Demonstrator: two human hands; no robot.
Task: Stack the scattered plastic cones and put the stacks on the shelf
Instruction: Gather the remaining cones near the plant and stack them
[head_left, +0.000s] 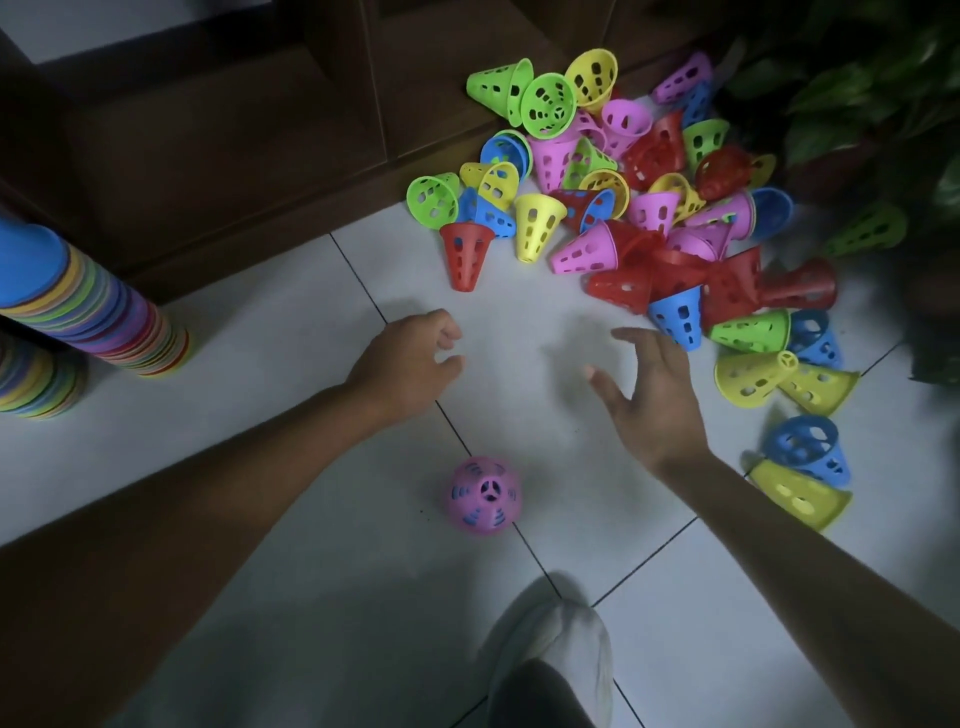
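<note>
A heap of perforated plastic cones (639, 208) in red, blue, green, yellow and pink lies scattered on the white tiled floor at the upper right. A single pink cone (484, 494) stands upright near me, between my arms. A red cone (465, 254) stands at the heap's near-left edge. My left hand (410, 364) hovers over the floor with loosely curled fingers, holding nothing. My right hand (649, 395) is spread open just short of a blue cone (678, 318). A tall multicoloured stack of cones (93, 312) stands at the far left.
A dark wooden shelf unit (249, 130) runs along the back, its base meeting the floor behind the heap. Dark leafy plants (872, 93) crowd the right edge. A grey fabric-covered knee or foot (550, 660) shows at the bottom.
</note>
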